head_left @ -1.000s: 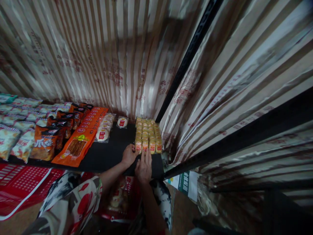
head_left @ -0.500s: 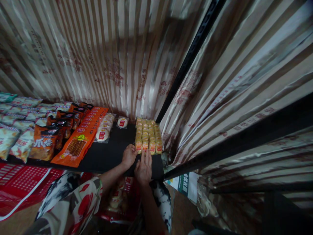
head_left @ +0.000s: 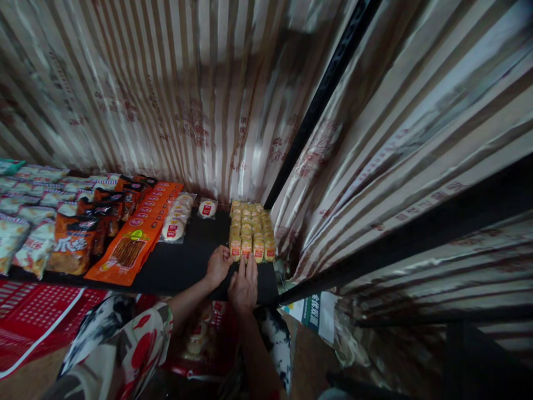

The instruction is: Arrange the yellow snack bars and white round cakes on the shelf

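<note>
Rows of small yellow packaged cakes (head_left: 252,228) with red labels lie side by side at the right end of a black shelf (head_left: 183,269). My right hand (head_left: 244,286) lies against the front of these rows, fingers stretched out and fingertips touching the front packs. At the front left corner of the block is my left hand (head_left: 219,268), its fingers curled together beside the nearest pack. Whatever is between those fingers, if anything, is too small to make out.
Left along the shelf are round white packaged cakes (head_left: 173,228), orange snack-stick bags (head_left: 125,250), brown-orange bags (head_left: 73,244) and pale bags (head_left: 37,244). Red baskets (head_left: 37,316) stand below. A black post (head_left: 316,111) rises at the shelf's right corner before striped curtains (head_left: 200,83).
The view has shifted very slightly. Both hands stay at the front of the yellow cakes, with no clear movement of the packs.
</note>
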The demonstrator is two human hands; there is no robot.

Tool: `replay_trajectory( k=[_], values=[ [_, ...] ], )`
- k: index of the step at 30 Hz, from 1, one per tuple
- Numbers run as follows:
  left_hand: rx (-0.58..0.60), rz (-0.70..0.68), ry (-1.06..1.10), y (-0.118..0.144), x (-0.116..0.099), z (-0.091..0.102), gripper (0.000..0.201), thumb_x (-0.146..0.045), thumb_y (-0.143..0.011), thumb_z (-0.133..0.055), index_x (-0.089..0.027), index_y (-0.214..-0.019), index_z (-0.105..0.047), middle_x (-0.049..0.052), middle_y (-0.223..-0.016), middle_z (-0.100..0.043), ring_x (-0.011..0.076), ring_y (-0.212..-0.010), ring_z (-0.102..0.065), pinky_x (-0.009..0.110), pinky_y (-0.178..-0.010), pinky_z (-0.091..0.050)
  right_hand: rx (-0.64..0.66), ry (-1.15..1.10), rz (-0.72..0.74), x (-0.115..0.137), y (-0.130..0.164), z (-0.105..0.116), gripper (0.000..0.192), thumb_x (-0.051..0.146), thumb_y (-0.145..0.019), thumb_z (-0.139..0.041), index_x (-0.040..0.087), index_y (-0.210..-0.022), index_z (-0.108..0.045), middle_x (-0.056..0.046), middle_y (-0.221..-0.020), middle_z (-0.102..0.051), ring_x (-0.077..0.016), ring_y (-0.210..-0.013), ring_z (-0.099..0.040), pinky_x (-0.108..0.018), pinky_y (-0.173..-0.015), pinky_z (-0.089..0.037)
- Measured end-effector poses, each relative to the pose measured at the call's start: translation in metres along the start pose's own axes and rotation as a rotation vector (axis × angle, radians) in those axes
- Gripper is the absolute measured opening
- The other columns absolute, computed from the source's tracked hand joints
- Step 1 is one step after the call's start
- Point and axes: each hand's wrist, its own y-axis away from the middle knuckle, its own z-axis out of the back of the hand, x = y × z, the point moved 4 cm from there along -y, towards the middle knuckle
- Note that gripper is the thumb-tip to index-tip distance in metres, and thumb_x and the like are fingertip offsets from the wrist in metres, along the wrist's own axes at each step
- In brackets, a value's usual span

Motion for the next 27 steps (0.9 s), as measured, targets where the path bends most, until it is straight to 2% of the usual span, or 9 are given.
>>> replay_trajectory(
  k=[4,11,13,16,19,21,23,27],
  values=[
    [0.003,0.001,-0.014,0.002,-0.002,0.001,0.008,-0.015,-0.075,-0.058,-0.017,-0.079,-0.051,-0.003,-0.071,-0.054,0.0093,-0.066,-0.053,0.02,-0.066,-0.041,0.011,0.013,-0.009,-0.001,0.0,-0.001,0.053,0.018,-0.085,-0.032,0.006,-0.136,-0.037,-0.016,-0.144,-0.031,-0.025,-0.136,-0.02,-0.042,-0.103,-0.031],
    [-0.004,-0.027,-0.108,0.004,-0.009,0.003,0.007,-0.014,-0.076,-0.057,-0.017,-0.08,-0.053,-0.001,-0.076,-0.054,0.0121,-0.074,-0.055,0.022,-0.07,-0.043,0.009,-0.013,-0.009,-0.002,0.001,-0.002,0.053,0.019,-0.086,-0.033,0.011,-0.138,-0.034,-0.013,-0.146,-0.029,-0.0248,-0.136,-0.018,-0.044,-0.104,-0.03],
    [-0.019,-0.035,-0.159,0.007,-0.011,0.004,0.008,-0.018,-0.077,-0.058,-0.017,-0.084,-0.056,0.002,-0.083,-0.056,0.0143,-0.079,-0.056,0.024,-0.073,-0.045,0.004,-0.03,0.0,-0.003,0.001,-0.001,0.052,0.021,-0.087,-0.032,0.01,-0.138,-0.034,-0.014,-0.147,-0.028,-0.0244,-0.137,-0.016,-0.044,-0.105,-0.029],
    [-0.091,-0.051,-0.188,0.011,-0.013,0.008,0.023,-0.027,-0.083,-0.051,-0.015,-0.102,-0.056,0.009,-0.1,-0.056,0.0186,-0.094,-0.057,0.029,-0.082,-0.046,-0.04,-0.065,-0.016,-0.005,-0.001,0.003,0.051,0.027,-0.091,-0.028,0.008,-0.138,-0.033,-0.016,-0.147,-0.027,-0.0241,-0.138,-0.014,-0.046,-0.105,-0.028],
    [-0.145,-0.085,-0.183,0.009,-0.013,0.007,0.045,-0.034,-0.088,-0.041,-0.008,-0.124,-0.044,0.018,-0.127,-0.047,0.0244,-0.121,-0.045,0.036,-0.1,-0.038,-0.118,-0.08,-0.069,-0.011,-0.011,0.011,0.053,0.029,-0.093,-0.023,0.005,-0.139,-0.03,-0.019,-0.147,-0.023,-0.0248,-0.138,-0.01,-0.049,-0.104,-0.028],
    [-0.101,-0.098,-0.193,0.004,-0.011,0.0,0.056,-0.037,-0.088,-0.039,-0.004,-0.133,-0.033,0.021,-0.14,-0.035,0.0262,-0.133,-0.029,0.04,-0.108,-0.027,-0.159,-0.07,-0.093,-0.017,-0.021,0.015,0.053,0.03,-0.093,-0.022,0.004,-0.139,-0.03,-0.02,-0.148,-0.02,-0.0265,-0.139,-0.008,-0.051,-0.104,-0.026],
    [-0.044,-0.098,-0.203,-0.002,-0.009,-0.008,0.06,-0.038,-0.089,-0.035,-0.003,-0.137,-0.025,0.022,-0.145,-0.027,0.026,-0.137,-0.021,0.042,-0.112,-0.02,-0.187,-0.057,-0.11,-0.026,-0.034,0.016,0.054,0.032,-0.093,-0.022,0.005,-0.139,-0.031,-0.021,-0.148,-0.019,-0.0283,-0.139,-0.007,-0.053,-0.104,-0.025],
    [0.016,-0.085,-0.209,-0.011,-0.01,-0.02,0.061,-0.037,-0.091,-0.025,-0.002,-0.14,-0.018,0.023,-0.147,-0.023,0.024,-0.138,-0.017,0.043,-0.113,-0.014,-0.196,-0.014,-0.152,-0.042,-0.056,0.009,0.056,0.036,-0.093,-0.022,0.006,-0.141,-0.027,-0.022,-0.148,-0.017,-0.0307,-0.138,-0.005,-0.058,-0.103,-0.022]
  ],
)
